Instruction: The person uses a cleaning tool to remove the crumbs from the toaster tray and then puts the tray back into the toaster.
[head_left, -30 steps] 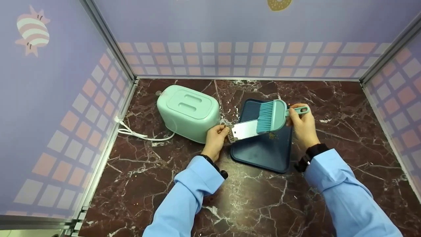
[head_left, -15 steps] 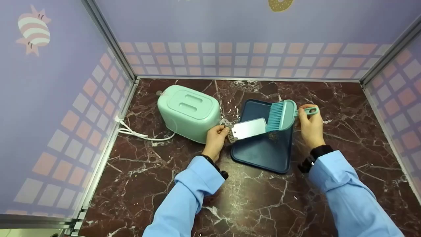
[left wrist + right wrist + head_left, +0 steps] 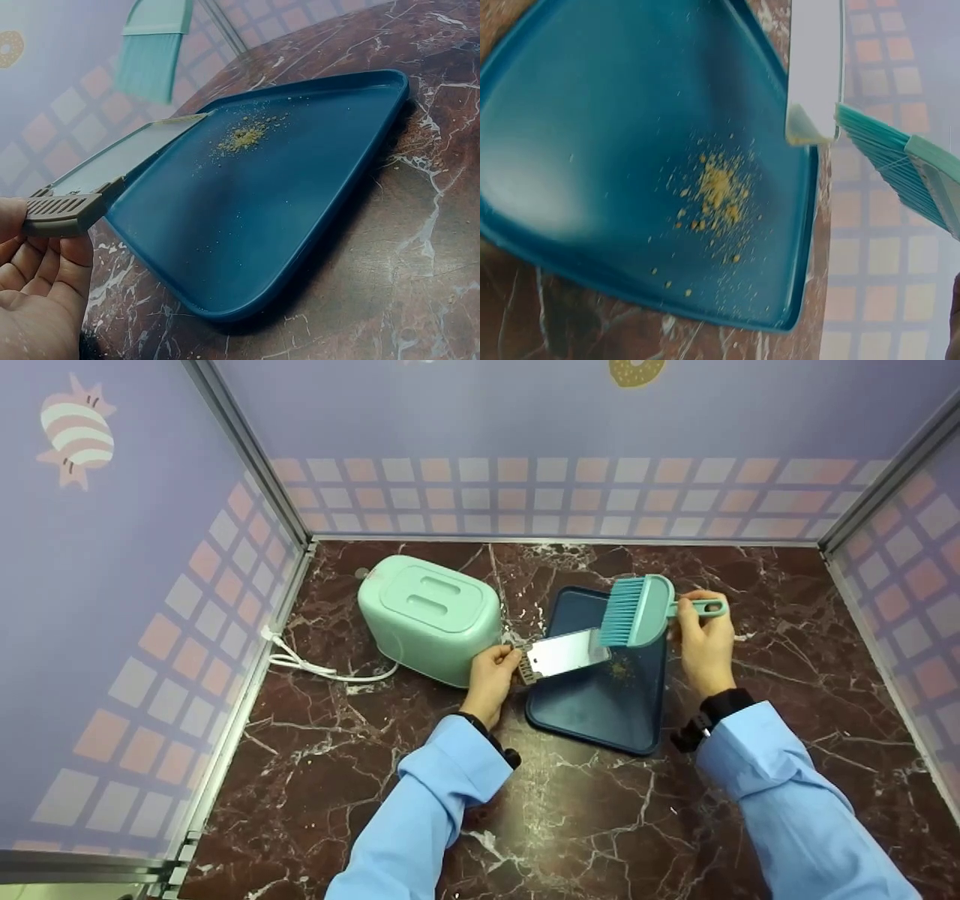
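My left hand [image 3: 493, 681] pinches the brown slotted end of a toaster's crumb tray [image 3: 568, 653], whose flat silvery metal slants out over a dark blue tray [image 3: 592, 716]. In my right hand [image 3: 703, 649] is the handle of a teal hand brush [image 3: 652, 611]. The brush's bristles are by the far end of the crumb tray; in the left wrist view they stand above it, apart from the metal. Yellow-brown crumbs [image 3: 246, 137] lie in a small pile on the blue tray below that end. Some crumbs cling to the crumb tray's lip in the right wrist view.
A mint-green toaster [image 3: 431, 615] with its lid on stands just left of the blue tray. Its white cord [image 3: 322, 669] lies coiled toward the left wall. White specks dot the dark red marbled counter [image 3: 360, 810] behind. Patterned panels [image 3: 555, 495] enclose the back and sides.
My right hand has drawn the brush rightward off the crumb tray, then lifted it slightly away and back toward its end. Left hand and crumb tray have stayed about still.
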{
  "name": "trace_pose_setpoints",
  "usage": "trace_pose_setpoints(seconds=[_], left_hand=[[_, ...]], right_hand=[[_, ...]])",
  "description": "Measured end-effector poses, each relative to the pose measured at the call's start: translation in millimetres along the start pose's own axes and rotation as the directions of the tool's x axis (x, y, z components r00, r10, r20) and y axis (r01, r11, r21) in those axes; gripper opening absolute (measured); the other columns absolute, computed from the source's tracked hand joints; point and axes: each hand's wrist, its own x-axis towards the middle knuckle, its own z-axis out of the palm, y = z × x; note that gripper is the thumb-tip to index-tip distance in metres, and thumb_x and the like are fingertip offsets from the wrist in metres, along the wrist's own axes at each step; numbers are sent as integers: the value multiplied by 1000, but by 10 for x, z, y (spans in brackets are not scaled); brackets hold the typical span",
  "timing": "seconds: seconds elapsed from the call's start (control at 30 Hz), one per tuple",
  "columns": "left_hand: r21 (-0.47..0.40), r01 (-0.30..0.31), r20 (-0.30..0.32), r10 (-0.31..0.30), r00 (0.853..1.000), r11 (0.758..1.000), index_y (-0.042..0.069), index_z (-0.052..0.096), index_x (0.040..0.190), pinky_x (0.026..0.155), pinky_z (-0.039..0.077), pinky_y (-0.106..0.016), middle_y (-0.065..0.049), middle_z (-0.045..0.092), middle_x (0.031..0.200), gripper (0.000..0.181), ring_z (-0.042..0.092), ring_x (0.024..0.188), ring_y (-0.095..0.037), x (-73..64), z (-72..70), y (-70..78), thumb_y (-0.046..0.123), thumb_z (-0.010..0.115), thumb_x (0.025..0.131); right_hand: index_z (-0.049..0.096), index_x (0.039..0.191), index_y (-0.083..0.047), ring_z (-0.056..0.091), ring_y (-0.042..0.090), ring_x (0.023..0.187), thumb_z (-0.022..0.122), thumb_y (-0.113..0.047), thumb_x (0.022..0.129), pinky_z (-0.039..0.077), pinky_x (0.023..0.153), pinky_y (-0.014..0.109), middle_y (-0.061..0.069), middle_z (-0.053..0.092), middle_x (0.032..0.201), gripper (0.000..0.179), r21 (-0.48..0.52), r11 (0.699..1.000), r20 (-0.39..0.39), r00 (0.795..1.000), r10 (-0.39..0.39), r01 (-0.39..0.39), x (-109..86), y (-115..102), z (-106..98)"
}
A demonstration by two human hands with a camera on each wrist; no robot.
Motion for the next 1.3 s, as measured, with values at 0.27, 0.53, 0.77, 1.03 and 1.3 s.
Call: trace_pose_setpoints(seconds=[0.27, 0.53, 0.77, 1.03, 1.3], left_hand=[[-22, -11, 5, 11, 1000, 1000, -8, 64, 124, 72, 50, -28, -4, 63, 92, 27, 57, 76, -11, -16, 18, 10, 9, 60, 104], [-31, -60, 10, 60, 998, 998, -6, 67, 104, 64, 44, -26, 1, 55, 77, 16, 50, 66, -11, -27, 42, 7, 9, 61, 103], [-24, -26, 37, 27, 999, 999, -3, 67, 106, 74, 51, -40, -1, 55, 81, 16, 52, 70, -13, -38, 61, 24, 12, 60, 104], [-3, -35, 55, 35, 998, 999, -2, 68, 106, 79, 49, -46, -1, 56, 83, 16, 52, 71, -14, -47, 64, 31, 12, 60, 104], [-5, -23, 39, 24, 999, 1000, -6, 67, 117, 73, 52, -34, -1, 59, 89, 23, 54, 72, -11, -29, 77, 11, 12, 61, 104]], right_hand=[[50, 124, 2, 55, 18, 64, 52, -13, 107, 48, 62, 25, 14, 60, 86, 22, 190, 982, 113, 994, -8, -14, -76, -129, 192], [49, 124, -1, 58, 18, 68, 58, -24, 105, 51, 64, 27, 9, 62, 87, 30, 268, 962, 223, 975, -17, -44, -131, -115, 317], [49, 125, -2, 57, 19, 72, 57, -29, 106, 50, 67, 30, 12, 59, 89, 35, 223, 973, 325, 946, -19, -57, -182, -111, 388], [49, 125, 1, 57, 19, 68, 56, -27, 106, 49, 66, 31, 13, 59, 84, 34, 195, 979, 379, 925, -19, -60, -201, -101, 442], [49, 123, 0, 56, 19, 67, 56, -24, 107, 49, 64, 31, 13, 60, 82, 29, 169, 983, 408, 913, -5, -70, -200, -75, 444]])
